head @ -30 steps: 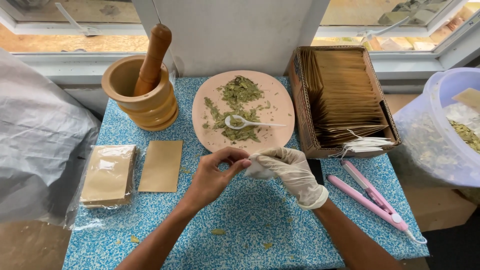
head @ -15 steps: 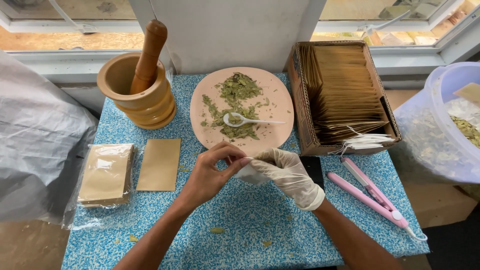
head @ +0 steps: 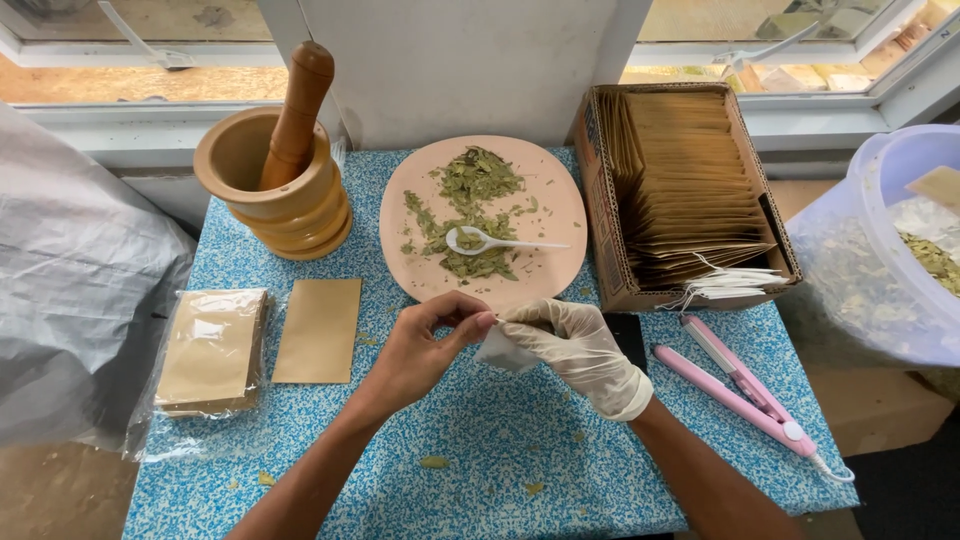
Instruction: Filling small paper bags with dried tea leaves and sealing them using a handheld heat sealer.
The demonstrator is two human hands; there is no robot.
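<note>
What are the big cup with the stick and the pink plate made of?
The mortar and pestle look like wood: brown, matte, with turned rings and faint grain. The pink plate could be plastic or glazed ceramic; its smooth, even surface leaves that open. The spoon on it looks like white plastic.

Hands shift on the small white bag
The bare left hand [head: 420, 350] now pinches the small white bag [head: 500, 350] at its top edge, gloved right hand [head: 575, 345] lower around it.

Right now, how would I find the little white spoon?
Look at the blue speckled table, then the round pink plate in its middle by the wall. The white spoon lies on the dried green leaves there, the only white thing on the plate.
</note>
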